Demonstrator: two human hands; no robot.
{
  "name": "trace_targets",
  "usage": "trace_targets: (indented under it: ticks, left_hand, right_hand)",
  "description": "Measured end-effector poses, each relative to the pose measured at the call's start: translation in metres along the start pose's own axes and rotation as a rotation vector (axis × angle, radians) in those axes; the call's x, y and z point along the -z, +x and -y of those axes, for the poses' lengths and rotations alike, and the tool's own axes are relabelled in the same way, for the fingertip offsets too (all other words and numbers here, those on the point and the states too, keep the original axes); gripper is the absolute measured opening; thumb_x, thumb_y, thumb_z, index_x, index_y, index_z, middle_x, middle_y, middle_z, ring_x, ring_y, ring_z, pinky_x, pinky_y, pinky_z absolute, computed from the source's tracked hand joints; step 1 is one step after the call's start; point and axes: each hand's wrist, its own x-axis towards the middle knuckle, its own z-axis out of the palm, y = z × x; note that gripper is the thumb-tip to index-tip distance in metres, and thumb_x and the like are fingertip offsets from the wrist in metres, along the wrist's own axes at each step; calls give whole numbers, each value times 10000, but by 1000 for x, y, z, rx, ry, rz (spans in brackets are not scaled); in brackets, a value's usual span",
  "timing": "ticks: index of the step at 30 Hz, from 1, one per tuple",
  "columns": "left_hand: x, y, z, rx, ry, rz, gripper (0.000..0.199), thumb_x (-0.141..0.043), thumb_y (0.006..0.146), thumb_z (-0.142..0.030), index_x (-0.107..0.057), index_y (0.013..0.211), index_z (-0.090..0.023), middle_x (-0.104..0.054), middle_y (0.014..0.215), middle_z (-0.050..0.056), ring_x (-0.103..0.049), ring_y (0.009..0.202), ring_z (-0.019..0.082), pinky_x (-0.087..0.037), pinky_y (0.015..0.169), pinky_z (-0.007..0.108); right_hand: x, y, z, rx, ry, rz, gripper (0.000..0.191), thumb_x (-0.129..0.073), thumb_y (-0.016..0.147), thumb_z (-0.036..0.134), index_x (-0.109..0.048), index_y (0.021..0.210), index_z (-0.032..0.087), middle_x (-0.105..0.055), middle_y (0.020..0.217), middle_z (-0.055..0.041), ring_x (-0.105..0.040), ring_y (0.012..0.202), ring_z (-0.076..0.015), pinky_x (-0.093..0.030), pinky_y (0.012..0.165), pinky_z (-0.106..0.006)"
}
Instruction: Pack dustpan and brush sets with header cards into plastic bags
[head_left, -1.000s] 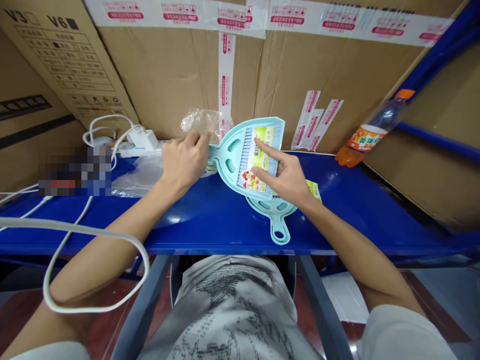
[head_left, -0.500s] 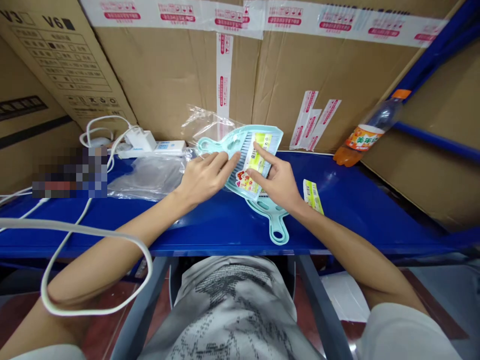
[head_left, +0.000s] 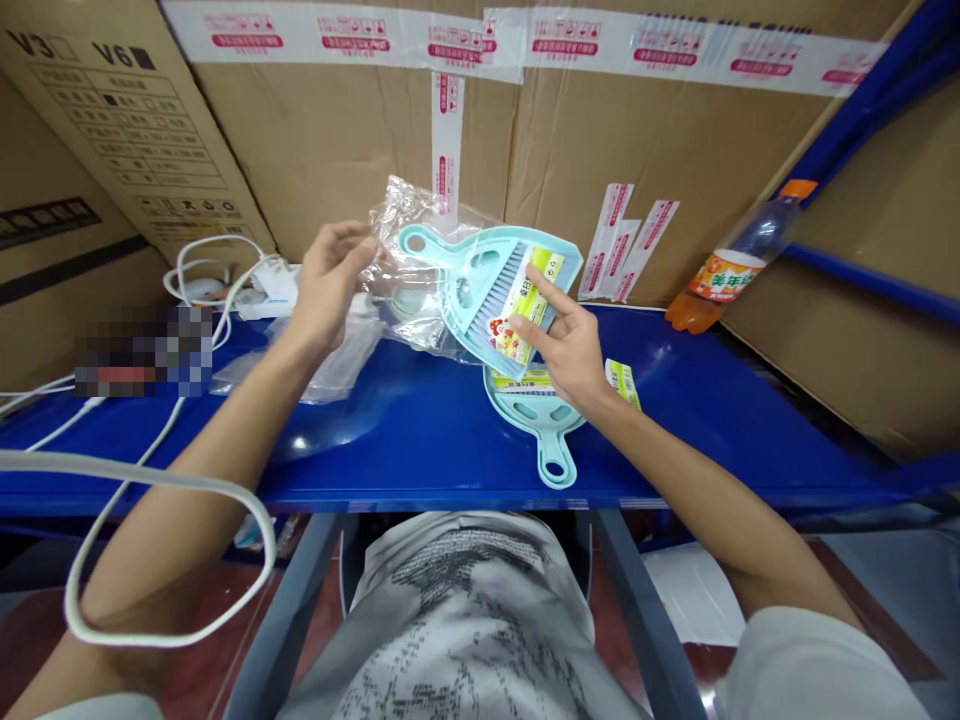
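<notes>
r. fingers [head_left: 553, 294] on fan-shaped plast. dustpan [head_left: 453, 272] w/ bristly brush [head_left: 501, 294]

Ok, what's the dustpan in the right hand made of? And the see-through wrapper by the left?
The dustpan looks like smooth, softly shiny plastic: its curved shape seems moulded in one piece. The wrapper seems thin, glossy plastic film: clear, creased and catching light.

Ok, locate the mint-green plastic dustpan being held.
The mint-green plastic dustpan is near the centre of the head view, in the right hand, its ringed handle pointing toward the left hand.
</notes>
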Motion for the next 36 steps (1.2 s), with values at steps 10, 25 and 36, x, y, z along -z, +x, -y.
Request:
trace_targets:
  ticks: [10, 25, 36]
  left_hand:
    - [-3, 2, 7, 189, -143, 182, 149, -843, 917, -300, -834, 968, -160, -764, 869, 65, -699, 752, 165, -632, 690, 288]
    - [1, 3, 4, 126, -182, 207, 308, -866, 919, -287, -794, 1201, -186, -830, 1158, 113, -822, 843, 215, -676, 715, 299]
    - [-10, -8, -5, 253, -218, 231, 413, -910, 805, -101, -777, 1184, -197, -829, 1037, 84, -837, 880, 253, -696, 714, 312]
  right_hand:
    - [12, 4, 10, -179, -5, 211, 745, -997, 760, 408, -769, 1466, 336, -716, 1547, -16, -623, 1487, -356, -519, 1278, -609]
    - [11, 11, -4, -14, 28, -32, 882, -1025, 691, 533, -738, 1500, 331, -629, 1651, 12, -510, 1602, -351, -408, 1362, -566]
    - [6, 3, 2, -123, -18, 97, 785, -974, 753, 500, -745, 1490, 356, -704, 1558, -16, -563, 1547, -360, -529, 1263, -608]
